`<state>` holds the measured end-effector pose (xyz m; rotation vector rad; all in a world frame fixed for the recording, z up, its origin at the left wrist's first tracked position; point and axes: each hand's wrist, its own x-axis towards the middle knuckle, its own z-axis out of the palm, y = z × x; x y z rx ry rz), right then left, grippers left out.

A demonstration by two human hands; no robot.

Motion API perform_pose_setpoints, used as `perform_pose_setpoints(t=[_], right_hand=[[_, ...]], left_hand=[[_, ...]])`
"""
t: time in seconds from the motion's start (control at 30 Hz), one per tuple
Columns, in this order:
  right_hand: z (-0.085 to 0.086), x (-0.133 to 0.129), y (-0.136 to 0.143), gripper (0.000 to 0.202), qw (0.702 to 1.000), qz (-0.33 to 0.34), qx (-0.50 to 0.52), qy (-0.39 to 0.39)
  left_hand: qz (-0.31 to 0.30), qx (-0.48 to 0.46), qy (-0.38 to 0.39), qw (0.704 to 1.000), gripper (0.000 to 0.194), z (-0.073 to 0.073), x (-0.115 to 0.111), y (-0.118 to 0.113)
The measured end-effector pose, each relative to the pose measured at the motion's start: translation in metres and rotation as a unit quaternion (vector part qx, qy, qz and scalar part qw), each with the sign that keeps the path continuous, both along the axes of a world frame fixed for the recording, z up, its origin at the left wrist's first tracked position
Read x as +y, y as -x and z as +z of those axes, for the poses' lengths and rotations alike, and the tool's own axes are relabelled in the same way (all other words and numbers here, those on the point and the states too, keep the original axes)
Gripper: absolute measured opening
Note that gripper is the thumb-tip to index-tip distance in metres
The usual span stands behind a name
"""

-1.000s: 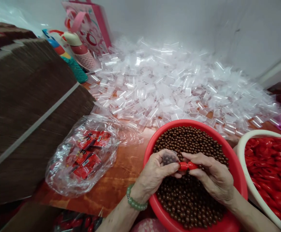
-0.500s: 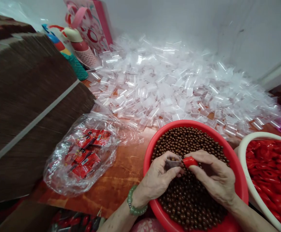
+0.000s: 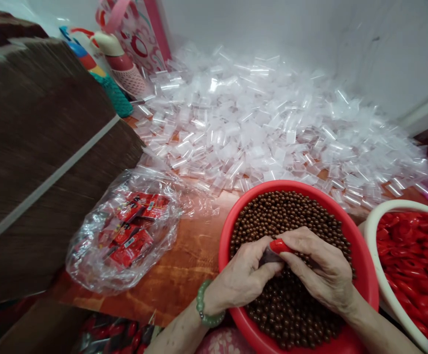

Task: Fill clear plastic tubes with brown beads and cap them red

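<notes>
Above the red basin, which is filled with small shiny brown balls, my two hands meet. My left hand, a green bead bracelet at its wrist, is closed around a small dark, see-through plastic cup, mostly covered by the fingers. Between thumb and fingers of my right hand is a red plastic piece, pressed against the mouth of the dark cup. Whether any balls are inside the cup is hidden.
A cream tub of red plastic pieces stands at right. Behind lies a heap of clear plastic sleeves. On the left are a strapped cardboard stack, a clear bag with red packets, and bottles.
The red piece has moved left onto the mouth of the dark cup, which showed open before. Both hands have come closer together. The view has shifted slightly.
</notes>
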<state>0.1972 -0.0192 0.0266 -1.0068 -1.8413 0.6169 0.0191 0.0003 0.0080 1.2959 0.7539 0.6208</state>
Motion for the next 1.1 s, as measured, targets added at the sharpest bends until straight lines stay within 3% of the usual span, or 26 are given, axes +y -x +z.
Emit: perform_pose_setpoints(t=[0.6, 0.77, 0.9, 1.1], right_hand=[[0.004, -0.001, -0.013, 0.020, 0.992, -0.015, -0.100, 0.073], [-0.001, -0.007, -0.011, 0.039, 0.987, 0.000, -0.160, 0.009], [-0.011, -0.014, 0.000, 0.086, 0.962, 0.001, -0.273, -0.021], [-0.022, -0.016, 0.010, 0.076, 0.939, -0.062, -0.325, -0.096]], left_hand=[[-0.038, 0.027, 0.030, 0.998, 0.012, -0.003, 0.004, 0.004], [-0.031, -0.008, 0.077, 0.996, 0.016, -0.004, 0.002, 0.003], [-0.016, -0.083, 0.178, 0.980, 0.033, -0.004, 0.002, 0.002], [0.005, -0.121, 0.174, 0.977, 0.034, -0.005, 0.002, -0.002]])
